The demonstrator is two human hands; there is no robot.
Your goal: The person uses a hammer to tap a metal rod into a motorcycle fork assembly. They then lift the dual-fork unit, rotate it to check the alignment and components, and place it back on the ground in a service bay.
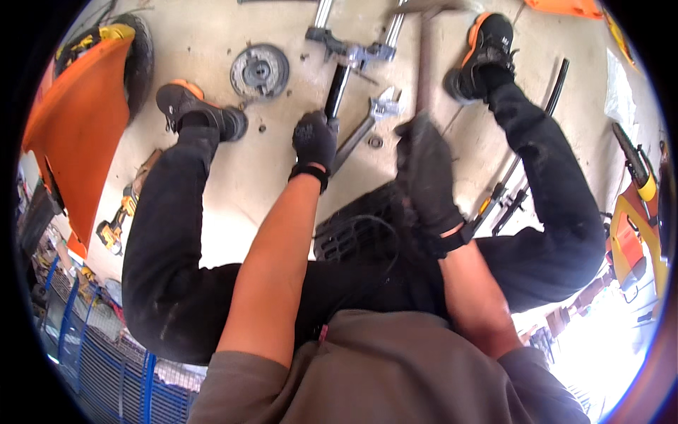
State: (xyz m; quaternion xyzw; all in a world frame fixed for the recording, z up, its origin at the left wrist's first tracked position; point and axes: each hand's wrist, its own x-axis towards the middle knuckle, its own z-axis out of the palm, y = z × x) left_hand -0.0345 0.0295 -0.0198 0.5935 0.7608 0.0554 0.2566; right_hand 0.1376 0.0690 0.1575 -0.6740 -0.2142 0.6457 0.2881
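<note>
My left hand, in a black glove, is wrapped round the dark stem tube of a front fork. The fork's clamp and two silver legs lie beyond it. My right hand, also gloved, grips the long handle of a hammer. The hammer is raised and its head, at the top edge, is smeared by motion. Between my hands an adjustable wrench lies on the floor, with a small metal ring beside it.
A round metal brake plate lies near my left shoe. Orange body panels and a tyre stand at left, near a yellow drill. A black grid-like crate sits between my legs. Black rods lie at right.
</note>
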